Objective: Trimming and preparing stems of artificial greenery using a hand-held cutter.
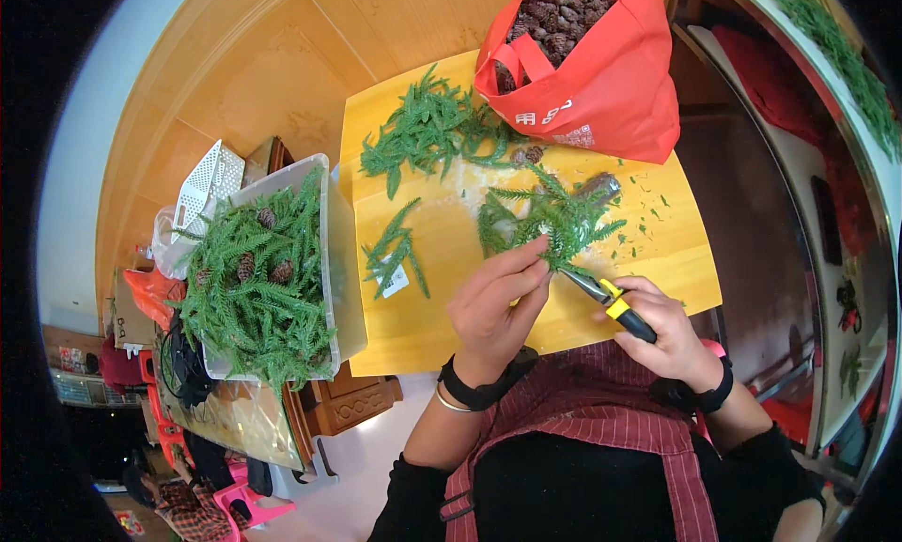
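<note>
My left hand [500, 305] pinches the lower end of a bushy green needle-leaf sprig [556, 215] over the yellow tabletop [442, 328]. In my right hand [669, 333] is a pair of pruning shears [620, 309] with black and yellow handles. Their metal blades point left and reach the sprig's base, close to my left fingertips; whether they are open there is hidden. Behind the sprig lies a dark, shiny object [601, 187] that I cannot make out. A smaller loose sprig [398, 248] rests to the left, partly over a white label.
A heap of green sprigs [427, 129] lies at the table's back. A red bag [611, 100] of pine cones [564, 21] stands back right. To the left, a clear plastic bin [349, 298] is piled with sprigs and a few cones. A person [188, 504] is far lower left.
</note>
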Tool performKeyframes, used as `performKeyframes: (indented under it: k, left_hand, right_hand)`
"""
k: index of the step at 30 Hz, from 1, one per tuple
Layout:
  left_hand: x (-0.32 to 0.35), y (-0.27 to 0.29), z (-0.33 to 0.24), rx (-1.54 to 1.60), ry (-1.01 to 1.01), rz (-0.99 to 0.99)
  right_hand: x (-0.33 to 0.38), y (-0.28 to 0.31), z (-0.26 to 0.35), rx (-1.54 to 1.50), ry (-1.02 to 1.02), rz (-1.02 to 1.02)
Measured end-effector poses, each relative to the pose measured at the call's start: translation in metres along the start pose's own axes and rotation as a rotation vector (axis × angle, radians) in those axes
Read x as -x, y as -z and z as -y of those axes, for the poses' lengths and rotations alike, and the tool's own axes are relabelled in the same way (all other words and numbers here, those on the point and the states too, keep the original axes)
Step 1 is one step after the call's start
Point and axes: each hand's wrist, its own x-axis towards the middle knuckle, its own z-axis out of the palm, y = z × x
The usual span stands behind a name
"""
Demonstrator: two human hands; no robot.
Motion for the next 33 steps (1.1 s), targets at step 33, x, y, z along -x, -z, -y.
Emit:
performKeyframes:
  k: [33]
  left_hand:
    - [-0.0024, 0.0034, -0.0108, -0.035, 0.017, 0.009]
  right_hand:
    - [-0.0031, -0.0005, 0.0055, 0.155, 0.080, -0.067]
